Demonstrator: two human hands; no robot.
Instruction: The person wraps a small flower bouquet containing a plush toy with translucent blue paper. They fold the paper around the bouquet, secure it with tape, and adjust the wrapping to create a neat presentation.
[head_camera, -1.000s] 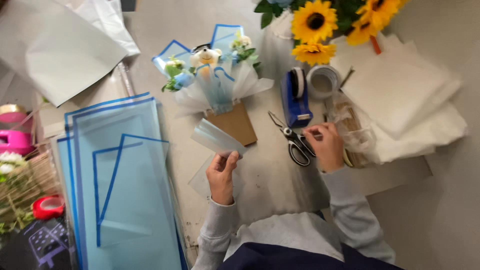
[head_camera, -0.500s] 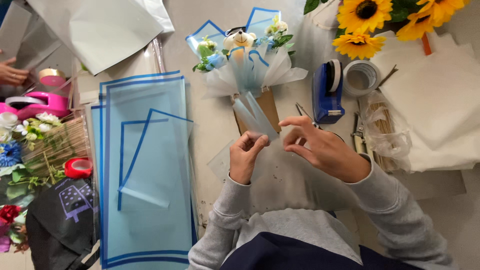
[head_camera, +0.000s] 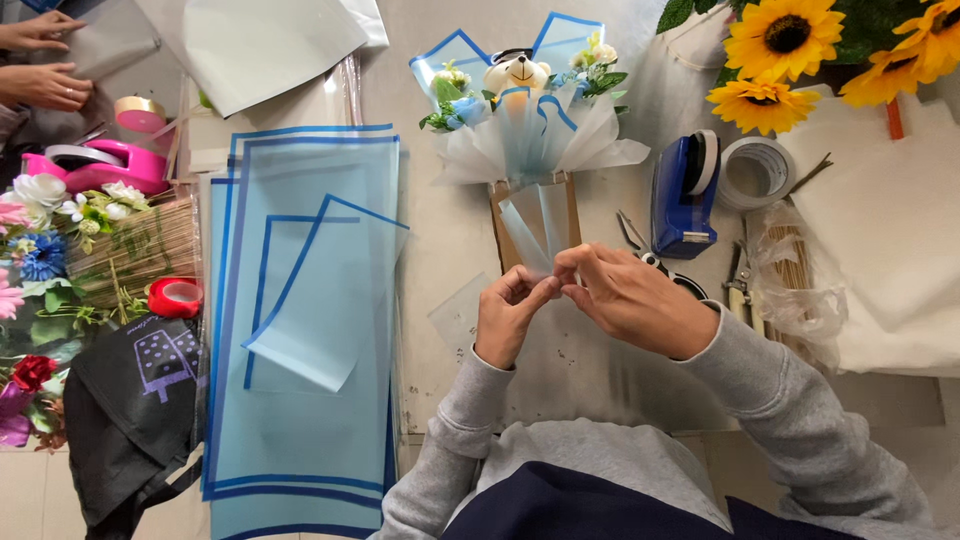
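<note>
— What are the hands doing right now?

— Both are meeting over the table's middle; the left hand (head_camera: 508, 318) is pinching the lower edge of a folded strip of pale blue translucent wrap (head_camera: 533, 232) between thumb and fingertips; the right hand (head_camera: 628, 300) is closing its fingers on the same edge, just beside the left.

— And where is that strip pointing?

— It is fanning up toward twelve o'clock, lying over a brown card base (head_camera: 530, 222); above that sits a small bouquet (head_camera: 520, 110) with a teddy bear (head_camera: 516, 72) in its middle, already collared in white and blue-edged sheets.

— So how far along does it look?

— I would judge the bouquet's top as largely dressed and the lower part as open; this piece is being pleated, not yet fixed on; the blue tape dispenser (head_camera: 682, 195) and scissors (head_camera: 650, 250) are lying untouched at three o'clock; a stack of blue-bordered sheets (head_camera: 300, 330) is waiting at nine o'clock.

— Anyone else about?

— At ten o'clock, far off, another person's hands (head_camera: 40, 60) are working on grey paper (head_camera: 110, 45); sunflowers (head_camera: 790, 50) are standing at one o'clock.
</note>
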